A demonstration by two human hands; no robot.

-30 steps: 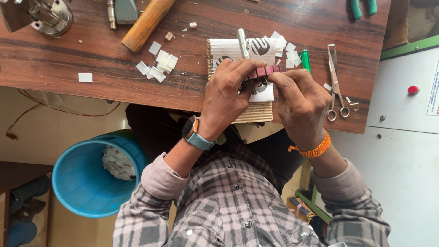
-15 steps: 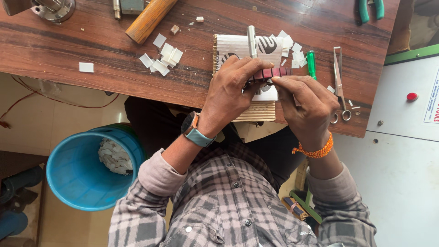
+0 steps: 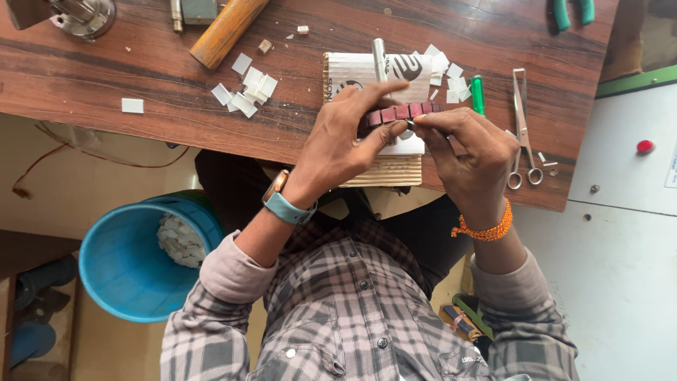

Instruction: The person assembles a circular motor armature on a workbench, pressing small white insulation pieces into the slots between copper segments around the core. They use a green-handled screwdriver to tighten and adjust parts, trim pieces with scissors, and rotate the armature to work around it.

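My left hand (image 3: 345,137) grips a short row of dark red rectangular pieces (image 3: 402,112), thumb below and forefinger stretched along its top. My right hand (image 3: 469,152) pinches the right end of that same row, with a thin dark tool tip showing between thumb and finger. Both hands hover over a corrugated cardboard block (image 3: 384,171) topped by white printed paper (image 3: 352,70). A grey pen-like tool (image 3: 379,58) lies on the paper just beyond my fingers. The underside of the red row is hidden by my fingers.
Scissors (image 3: 522,127) and a green marker (image 3: 477,94) lie right of my hands on the wooden bench (image 3: 106,77). White paper scraps (image 3: 247,92), a wooden hammer handle (image 3: 226,29) and a metal fixture (image 3: 81,14) sit at left. A blue bucket (image 3: 134,264) stands below; green-handled pliers (image 3: 571,10) are at top right.
Both hands stay on the red row over the cardboard block. My left forefinger has stretched out along the row's top; the hands have shifted only slightly.
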